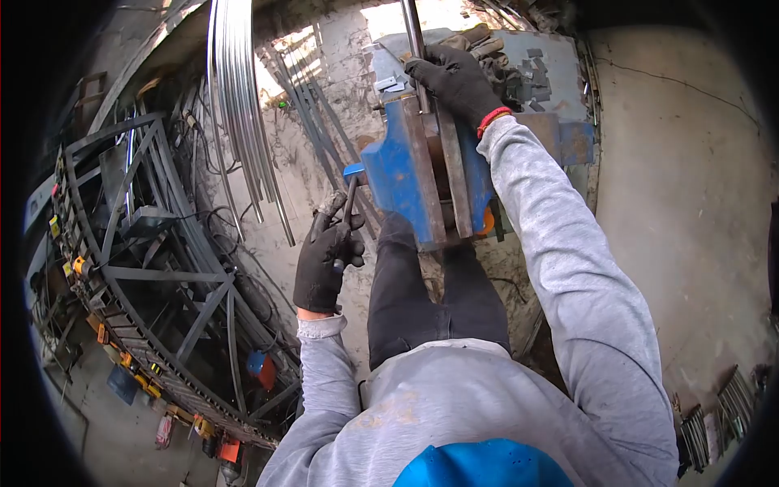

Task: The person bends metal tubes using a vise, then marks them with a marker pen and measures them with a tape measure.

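Observation:
A large blue bench vise (396, 174) stands in front of the body, its two long jaws slightly apart. My right hand (458, 81), in a dark glove, is closed round a shiny metal tube (413, 32) at the far end of the jaws. The tube's lower end sits at the jaw gap. To the left of the vise, my left hand (324, 264), also in a dark glove, has its fingers curled round the vise handle bar (350, 199), which passes through the blue screw head (355, 170).
Long metal tubes (243, 105) lie left of the vise. A dark metal frame (170, 276) with power tools along its edge fills the left. Behind the vise, a worktable (556, 61) holds small metal pieces and crumpled gloves. More metal bars (734, 406) are at lower right.

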`<state>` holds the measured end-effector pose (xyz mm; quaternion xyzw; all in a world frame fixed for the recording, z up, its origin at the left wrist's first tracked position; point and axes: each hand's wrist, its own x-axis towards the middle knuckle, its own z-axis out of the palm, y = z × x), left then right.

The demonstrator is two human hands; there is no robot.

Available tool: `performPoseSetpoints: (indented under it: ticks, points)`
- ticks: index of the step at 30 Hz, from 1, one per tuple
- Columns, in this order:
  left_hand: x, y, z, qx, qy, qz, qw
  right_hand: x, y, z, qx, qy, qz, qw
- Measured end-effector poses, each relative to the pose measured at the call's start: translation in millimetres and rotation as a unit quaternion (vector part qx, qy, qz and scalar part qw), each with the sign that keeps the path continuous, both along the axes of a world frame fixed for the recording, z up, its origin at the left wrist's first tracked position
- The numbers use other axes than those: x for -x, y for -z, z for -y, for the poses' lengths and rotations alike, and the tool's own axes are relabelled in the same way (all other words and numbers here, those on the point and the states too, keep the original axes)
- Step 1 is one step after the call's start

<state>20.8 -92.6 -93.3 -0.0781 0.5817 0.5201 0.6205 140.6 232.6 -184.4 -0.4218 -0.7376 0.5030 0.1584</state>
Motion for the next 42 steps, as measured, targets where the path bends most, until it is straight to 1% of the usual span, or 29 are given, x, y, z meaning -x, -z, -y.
performPoseSetpoints:
  ticks: [1, 2, 4, 6, 9, 11, 12, 13, 14, 15, 16, 17, 18, 19, 20, 22, 24, 25, 26, 28, 30, 32, 33, 34, 36, 38, 40, 41, 42]
  points:
    - [7.1, -1.3, -0.4, -0.032, 0.006, 0.022, 0.999, 0.6, -1.7, -2.1, 0.013, -0.010, 0.014, 1.000]
    - [7.2, -1.9, -4.2, -0.034, 0.006, 0.022, 0.999, 1.0, -3.6, -4.0, 0.026, -0.021, 0.029, 0.999]
    - [3.0, -3.2, -12.7, -0.025, -0.035, 0.024, 0.999, 1.7, -6.6, -4.6, 0.023, -0.023, 0.026, 0.999]
    - [-3.4, -8.3, -17.4, -0.013, -0.023, -0.003, 1.000, 1.7, -3.2, -2.9, 0.022, -0.024, 0.021, 0.999]
    - [-4.1, -30.1, -30.6, -0.011, -0.050, -0.014, 0.999, 2.2, 6.5, -3.5, 0.005, 0.005, 0.011, 1.000]
    - [-2.8, -46.5, -39.0, 0.037, 0.013, -0.179, 0.983, 2.6, -13.6, -2.8, 0.051, -0.012, -0.004, 0.999]
    - [-2.2, -50.8, -43.9, 0.033, 0.048, -0.223, 0.973, 1.6, -13.1, -4.1, 0.009, -0.020, 0.010, 1.000]
    - [-6.5, -51.4, -47.2, 0.015, 0.045, -0.231, 0.972, 2.5, -29.4, 1.7, 0.050, -0.009, -0.002, 0.999]
    - [-12.7, -39.4, -47.1, -0.006, 0.029, -0.219, 0.975, 4.2, -13.7, 0.6, -0.014, -0.014, -0.002, 1.000]
    - [-19.5, -29.9, -46.8, 0.007, -0.009, -0.227, 0.974, 6.5, -28.9, 3.2, 0.027, -0.003, -0.034, 0.999]
    - [-25.9, -37.3, -48.2, 0.017, -0.027, -0.230, 0.973, 5.4, -13.9, 2.8, -0.038, -0.002, -0.070, 0.997]
    - [-32.3, -16.2, -33.7, -0.008, -0.015, -0.283, 0.959, 5.0, -4.9, 1.5, 0.004, -0.005, -0.057, 0.998]
    - [-36.8, -2.1, -24.8, -0.017, -0.017, -0.311, 0.950, 5.8, -6.0, 1.3, 0.022, -0.010, -0.076, 0.997]
    - [-41.4, 11.8, -15.9, -0.026, -0.019, -0.338, 0.941, 6.1, -10.2, 0.5, 0.046, -0.013, -0.041, 0.998]
    - [-47.1, 10.4, -7.8, -0.013, -0.001, -0.345, 0.939, 6.1, -22.6, 2.7, 0.085, -0.006, -0.048, 0.995]
    - [-50.8, 9.7, 1.3, 0.000, 0.019, -0.350, 0.937, 7.7, -38.2, 4.5, 0.074, -0.005, -0.008, 0.997]
    - [-54.3, -10.9, -3.2, 0.037, 0.010, -0.283, 0.958, 8.0, -33.8, 4.7, 0.047, -0.005, -0.021, 0.999]
    - [-52.9, -34.0, -11.9, 0.038, -0.029, -0.203, 0.978, 8.4, -36.2, 5.6, 0.022, -0.007, -0.032, 0.999]
    - [-55.3, -26.1, -9.0, 0.036, -0.021, -0.205, 0.978, 7.3, -38.6, 5.7, 0.021, 0.002, -0.034, 0.999]
    - [-65.9, 12.2, 11.9, 0.004, -0.036, -0.257, 0.966, 6.5, -43.9, 4.2, 0.037, -0.022, 0.027, 0.999]
    - [-74.0, 24.7, 25.8, 0.011, -0.015, -0.274, 0.962, 6.1, -42.0, 5.4, 0.033, -0.017, 0.006, 0.999]
    - [-83.3, 12.0, 26.9, 0.018, -0.030, -0.177, 0.984, 5.2, -34.4, 4.0, 0.026, -0.013, -0.016, 0.999]
    - [-85.4, 12.9, 31.5, 0.055, -0.053, -0.117, 0.990, 5.4, -30.3, 3.1, 0.038, -0.015, -0.040, 0.998]
    - [-88.2, 20.4, 39.9, 0.056, -0.048, -0.119, 0.990, 4.5, -25.1, 3.6, 0.052, -0.017, -0.064, 0.996]
    - [-94.4, 43.9, 56.0, 0.090, -0.032, -0.055, 0.994, 2.5, -18.3, 2.5, 0.044, -0.020, -0.063, 0.997]
    - [-103.7, 50.2, 62.0, 0.094, -0.035, -0.062, 0.993, 0.8, -18.0, 1.1, 0.037, -0.022, -0.062, 0.997]
    - [-109.3, 56.4, 66.1, 0.122, -0.036, -0.080, 0.989, 1.2, -17.8, -1.1, 0.058, -0.037, -0.055, 0.996]
    - [-111.4, 59.2, 68.2, 0.119, -0.048, -0.069, 0.989, 2.9, -16.9, 0.2, 0.070, -0.029, -0.085, 0.993]
    - [-112.8, 62.8, 70.8, 0.121, -0.046, -0.070, 0.989, 2.9, -15.8, 0.9, 0.072, -0.026, -0.086, 0.993]
